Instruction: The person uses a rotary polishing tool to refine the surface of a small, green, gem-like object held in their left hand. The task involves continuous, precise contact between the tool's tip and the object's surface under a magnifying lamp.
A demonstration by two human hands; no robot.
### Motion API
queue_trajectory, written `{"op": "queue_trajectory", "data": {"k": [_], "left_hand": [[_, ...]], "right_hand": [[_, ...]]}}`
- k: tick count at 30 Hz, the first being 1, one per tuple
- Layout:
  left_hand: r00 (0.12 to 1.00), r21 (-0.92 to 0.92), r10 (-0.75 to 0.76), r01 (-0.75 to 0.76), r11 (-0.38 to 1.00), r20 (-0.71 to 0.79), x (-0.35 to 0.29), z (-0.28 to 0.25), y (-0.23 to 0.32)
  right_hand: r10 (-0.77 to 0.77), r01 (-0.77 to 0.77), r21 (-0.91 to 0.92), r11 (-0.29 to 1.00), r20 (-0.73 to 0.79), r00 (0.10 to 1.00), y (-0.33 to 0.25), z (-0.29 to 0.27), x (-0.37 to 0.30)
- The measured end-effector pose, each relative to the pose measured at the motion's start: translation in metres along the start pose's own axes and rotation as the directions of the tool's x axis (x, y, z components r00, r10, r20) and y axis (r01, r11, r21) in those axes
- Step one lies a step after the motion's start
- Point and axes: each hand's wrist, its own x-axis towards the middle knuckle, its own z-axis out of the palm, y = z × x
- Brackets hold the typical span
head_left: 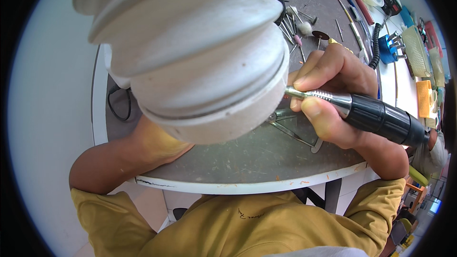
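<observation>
My right hand is closed in a pen-like grip on a rotary handpiece with a black body and a silver tapered nose. The handpiece points left, and its tip ends beside the rim of a thick white corrugated hose, which hides whatever lies past it. From the lower left my left forearm runs under that hose. Only the wrist side of my left hand shows; its fingers are covered. A pair of metal dividers or calipers lies on the grey bench top below my right hand.
Several small rotary bits, brushes and discs lie scattered beyond my right hand. Farther right are a blue bit stand, a coiled black cord, a pale basket and an orange basket. A black cable loops at the left.
</observation>
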Motion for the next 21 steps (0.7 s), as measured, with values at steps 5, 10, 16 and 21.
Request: {"op": "queue_trajectory", "data": {"k": [5, 10, 16, 21], "left_hand": [[1.000, 0.000, 0.004, -0.004, 1.000, 0.003, -0.0001, 0.0008, 0.0011], [1.000, -0.002, 0.010, -0.010, 1.000, 0.008, 0.0032, 0.0028, 0.0000], [1.000, -0.006, 0.012, -0.012, 1.000, 0.010, 0.0076, 0.0018, -0.0051], [1.000, 0.000, 0.014, -0.014, 1.000, -0.007, 0.0030, 0.0033, -0.0025]], "right_hand": [[0.012, -0.012, -0.013, 1.000, 0.029, 0.999, -0.0013, -0.0034, 0.0006], [0.021, -0.020, -0.024, 1.000, 0.030, 0.999, -0.0005, -0.0025, 0.0008], [-0.051, 0.051, -0.004, 0.999, 0.035, 0.998, 0.0046, -0.0018, 0.0011], [-0.120, 0.123, -0.041, 0.992, 0.073, 0.990, 0.0007, -0.0043, -0.0003]]}}
